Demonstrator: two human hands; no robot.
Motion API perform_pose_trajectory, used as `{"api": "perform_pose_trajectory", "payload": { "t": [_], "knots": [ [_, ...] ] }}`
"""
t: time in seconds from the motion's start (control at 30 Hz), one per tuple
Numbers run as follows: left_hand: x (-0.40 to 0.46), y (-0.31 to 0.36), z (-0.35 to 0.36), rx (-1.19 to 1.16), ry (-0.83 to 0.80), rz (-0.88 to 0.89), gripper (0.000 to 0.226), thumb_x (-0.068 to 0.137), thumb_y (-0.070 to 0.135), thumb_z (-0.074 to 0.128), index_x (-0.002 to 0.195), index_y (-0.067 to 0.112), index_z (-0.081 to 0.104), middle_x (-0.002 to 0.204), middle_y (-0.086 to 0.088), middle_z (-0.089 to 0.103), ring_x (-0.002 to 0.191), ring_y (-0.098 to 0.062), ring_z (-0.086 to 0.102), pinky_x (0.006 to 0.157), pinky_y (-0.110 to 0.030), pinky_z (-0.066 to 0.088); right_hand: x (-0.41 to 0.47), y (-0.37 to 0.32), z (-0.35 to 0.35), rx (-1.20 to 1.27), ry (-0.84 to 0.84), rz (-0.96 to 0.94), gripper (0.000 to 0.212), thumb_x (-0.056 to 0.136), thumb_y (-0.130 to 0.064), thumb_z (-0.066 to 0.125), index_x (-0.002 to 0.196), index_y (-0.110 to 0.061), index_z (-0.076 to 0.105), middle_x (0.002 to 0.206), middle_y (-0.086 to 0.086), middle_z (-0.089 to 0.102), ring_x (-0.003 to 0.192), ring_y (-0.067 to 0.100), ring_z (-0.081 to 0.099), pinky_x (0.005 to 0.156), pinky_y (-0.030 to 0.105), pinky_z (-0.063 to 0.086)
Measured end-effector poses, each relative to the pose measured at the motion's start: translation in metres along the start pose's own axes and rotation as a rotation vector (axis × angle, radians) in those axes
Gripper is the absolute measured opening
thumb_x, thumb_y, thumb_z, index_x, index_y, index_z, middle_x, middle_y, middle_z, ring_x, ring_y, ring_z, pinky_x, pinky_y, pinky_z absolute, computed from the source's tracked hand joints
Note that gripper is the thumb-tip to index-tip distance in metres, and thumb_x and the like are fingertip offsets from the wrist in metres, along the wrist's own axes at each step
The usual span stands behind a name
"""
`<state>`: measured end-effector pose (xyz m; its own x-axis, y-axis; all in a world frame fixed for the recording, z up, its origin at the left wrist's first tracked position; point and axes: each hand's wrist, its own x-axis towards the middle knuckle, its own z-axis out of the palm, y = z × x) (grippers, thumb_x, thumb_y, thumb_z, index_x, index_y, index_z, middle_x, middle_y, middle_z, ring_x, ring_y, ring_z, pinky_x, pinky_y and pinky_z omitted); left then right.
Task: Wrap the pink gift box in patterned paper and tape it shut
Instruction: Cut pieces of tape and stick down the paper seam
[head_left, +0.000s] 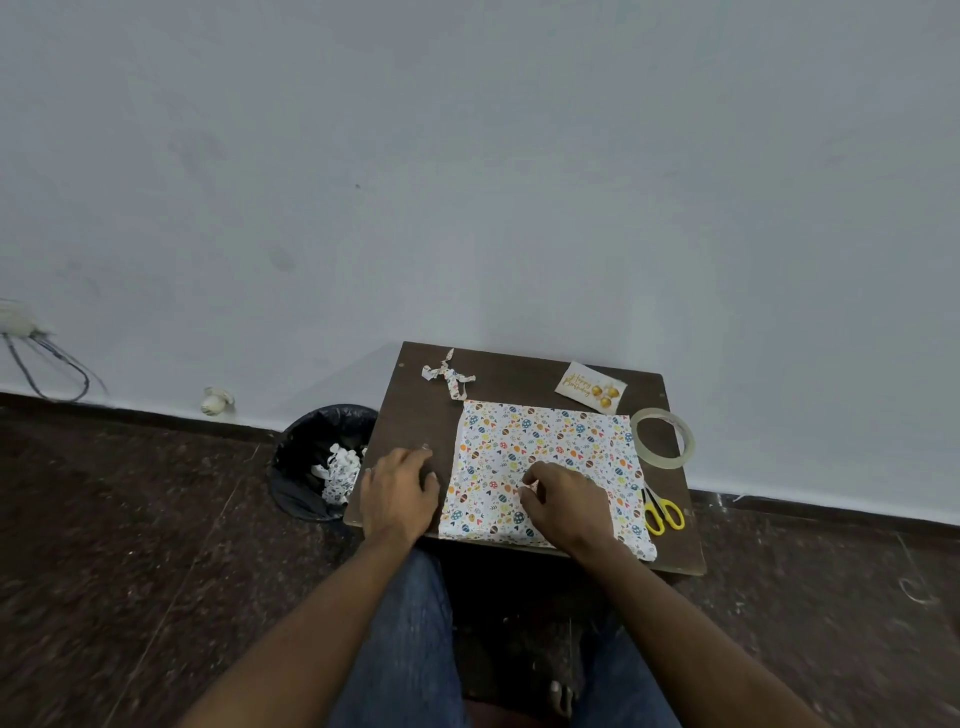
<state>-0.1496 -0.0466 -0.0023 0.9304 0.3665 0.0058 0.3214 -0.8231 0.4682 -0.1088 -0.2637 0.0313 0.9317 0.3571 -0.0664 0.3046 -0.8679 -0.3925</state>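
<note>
A: Where is the patterned paper (545, 457)?

B: It lies flat on the dark bench (410, 415), covering most of the near right part. Its near edge reaches the bench's front edge.

A: And the pink box?

B: I cannot see it; if it is there, the sheet hides it.

A: What are the hands doing?

B: The left hand (397, 493) rests palm down on the bare bench just beside the paper's left edge, fingers loosely bent, gripping nothing. The right hand (563, 501) sits on the paper near its middle, fingers curled, and seems to pinch a small bit of the sheet, though the view is too blurred to be sure.

A: Anything else on the bench?

B: A roll of clear tape (662, 439) just beside the paper's right edge, yellow-handled scissors (662, 512) nearer than it, a greeting card (592, 387) at the far right, and a crumpled paper strip (449, 376) at the far left. A black bin (311, 457) with paper scraps stands on the floor to the left.
</note>
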Motion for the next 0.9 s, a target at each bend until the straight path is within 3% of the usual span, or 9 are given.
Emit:
{"api": "perform_pose_trajectory", "payload": {
  "t": [0.1,0.3,0.57,0.77,0.83,0.9],
  "knots": [
    [0.018,-0.009,-0.004,-0.019,-0.045,-0.05,0.032,0.093,0.027,0.06,0.125,0.023,0.063,0.122,-0.003,0.062,0.114,-0.026,0.054,0.094,-0.041,0.047,0.004,0.002,0.006,0.026,-0.011,0.032,0.018,0.096,-0.04,0.055,0.102,-0.025,0.063,0.095,-0.007,0.069,0.085,0.015,0.063,0.07,0.029,0.049],
    [0.05,-0.016,-0.005,0.185,-0.135,0.05,0.04,0.099,0.032,0.051,0.139,0.027,0.052,0.127,-0.003,0.053,0.117,-0.026,0.047,0.093,-0.042,0.046,0.012,0.005,0.011,0.104,-0.04,0.104,0.013,0.094,-0.041,0.058,0.096,-0.028,0.059,0.086,-0.01,0.067,0.08,0.014,0.062,0.068,0.03,0.048],
    [0.052,-0.02,0.002,0.133,-0.087,0.093,0.021,0.095,0.028,0.057,0.114,0.026,0.068,0.115,0.001,0.058,0.109,-0.025,0.051,0.087,-0.041,0.045,0.015,0.004,0.014,0.078,-0.028,0.131,0.017,0.094,-0.047,0.055,0.092,-0.031,0.054,0.087,-0.011,0.065,0.082,0.016,0.062,0.068,0.03,0.046],
    [0.042,-0.006,0.002,0.055,-0.082,0.082,0.037,0.094,0.031,0.057,0.13,0.022,0.06,0.124,-0.004,0.057,0.114,-0.028,0.051,0.096,-0.043,0.044,0.025,0.007,0.003,0.088,-0.132,0.091,0.02,0.094,-0.047,0.057,0.101,-0.028,0.058,0.09,-0.009,0.067,0.083,0.017,0.064,0.069,0.029,0.047],
    [0.032,0.003,0.001,0.027,-0.042,0.104,0.034,0.094,0.033,0.057,0.126,0.021,0.063,0.12,-0.003,0.059,0.111,-0.027,0.053,0.094,-0.043,0.043,0.03,0.013,-0.007,0.162,-0.194,0.078,0.019,0.094,-0.043,0.059,0.106,-0.028,0.061,0.086,-0.01,0.065,0.082,0.016,0.063,0.068,0.028,0.047],
    [0.022,0.012,0.003,-0.014,-0.077,0.087,0.031,0.096,0.043,0.053,0.116,0.024,0.067,0.11,-0.001,0.062,0.106,-0.024,0.057,0.091,-0.042,0.044,0.035,0.022,-0.019,0.125,-0.164,0.025,0.022,0.095,-0.037,0.058,0.113,-0.025,0.063,0.096,-0.008,0.065,0.09,0.016,0.063,0.072,0.029,0.046]
  ]
}}
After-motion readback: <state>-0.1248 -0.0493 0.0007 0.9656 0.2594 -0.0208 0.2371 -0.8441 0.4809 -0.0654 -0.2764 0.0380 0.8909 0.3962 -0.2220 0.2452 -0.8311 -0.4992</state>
